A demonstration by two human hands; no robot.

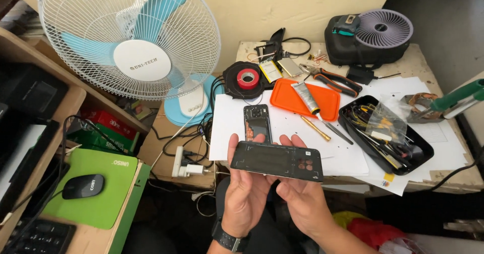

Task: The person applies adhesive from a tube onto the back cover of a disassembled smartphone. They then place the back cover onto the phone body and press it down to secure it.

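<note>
Both hands are raised side by side, palms up. The left hand (245, 183), a dark watch on its wrist, curls its fingers (233, 145) upward in a grip; beside them, the right hand (301, 196) grips likewise, fingertips showing above.

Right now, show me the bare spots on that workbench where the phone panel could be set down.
Bare white paper lies left of the black opened phone body, and more below the orange silicone mat. The black plastic tool tray is crammed; the bench's back edge is cluttered. Both hands, left and right, hold the dark rectangular phone panel.
</note>
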